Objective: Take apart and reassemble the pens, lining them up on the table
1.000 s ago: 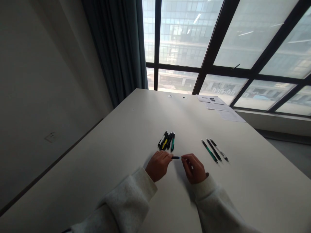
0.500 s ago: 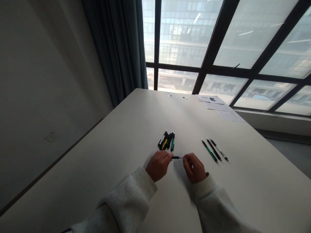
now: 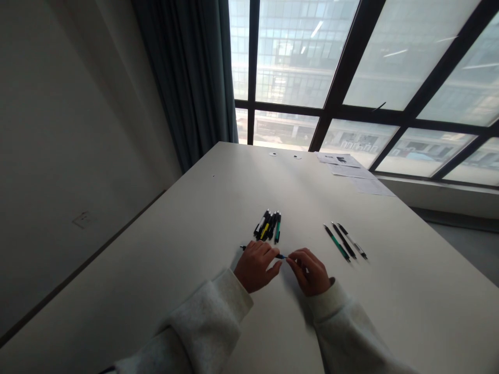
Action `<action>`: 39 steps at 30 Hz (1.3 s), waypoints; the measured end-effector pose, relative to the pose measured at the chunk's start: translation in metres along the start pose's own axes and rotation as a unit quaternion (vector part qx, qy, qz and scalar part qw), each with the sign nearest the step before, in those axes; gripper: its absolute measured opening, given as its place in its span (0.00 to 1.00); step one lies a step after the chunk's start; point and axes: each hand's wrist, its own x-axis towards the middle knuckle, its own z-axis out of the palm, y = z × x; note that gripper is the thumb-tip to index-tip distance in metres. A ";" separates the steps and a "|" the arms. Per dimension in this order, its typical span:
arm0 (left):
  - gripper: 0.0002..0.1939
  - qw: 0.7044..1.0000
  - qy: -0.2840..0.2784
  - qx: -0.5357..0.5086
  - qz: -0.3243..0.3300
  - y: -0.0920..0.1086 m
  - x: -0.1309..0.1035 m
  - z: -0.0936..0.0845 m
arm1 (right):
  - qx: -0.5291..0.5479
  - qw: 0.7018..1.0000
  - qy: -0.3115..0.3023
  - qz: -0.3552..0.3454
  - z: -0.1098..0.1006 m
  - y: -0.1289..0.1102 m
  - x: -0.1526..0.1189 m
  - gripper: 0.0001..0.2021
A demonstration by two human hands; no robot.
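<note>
A dark pen (image 3: 279,256) lies crosswise under my left hand (image 3: 255,266), which is closed around its barrel. The pen's far end pokes out on the left of that hand, and its blue-tinted open end shows on the right. My right hand (image 3: 310,272) is closed in a pinch at that right end, on the thin pen refill, which the fingertips mostly hide. Just beyond my left hand lies a bunch of several pens (image 3: 267,226), black with white, yellow and green parts. To the right, a green pen (image 3: 337,242), a black pen (image 3: 343,240) and a white-barrelled pen (image 3: 352,241) lie side by side.
All of this is on a long white table (image 3: 218,208). Paper sheets (image 3: 345,166) lie at its far right corner, and two small round fittings (image 3: 273,154) sit near the far edge. A dark curtain (image 3: 191,78) and window stand behind; a wall runs along the left.
The gap between the barrel and my right fingers has shrunk, with my right fingertips now further left. The pen's left end now sticks out past my left hand, whose thumb has moved lower.
</note>
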 end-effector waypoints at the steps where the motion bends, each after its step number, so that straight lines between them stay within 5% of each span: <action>1: 0.10 1.000 0.005 0.008 -0.003 -0.001 0.000 0.000 | 0.004 1.000 0.001 -0.003 0.000 0.000 0.000 0.04; 33: 0.05 0.999 0.018 0.048 -0.008 -0.003 0.001 0.004 | 0.004 1.000 -0.020 0.010 0.003 0.001 -0.002 0.06; 39: 0.05 0.999 0.021 0.024 -0.023 -0.006 -0.001 0.009 | -0.002 0.996 0.086 0.028 -0.005 -0.002 0.002 0.05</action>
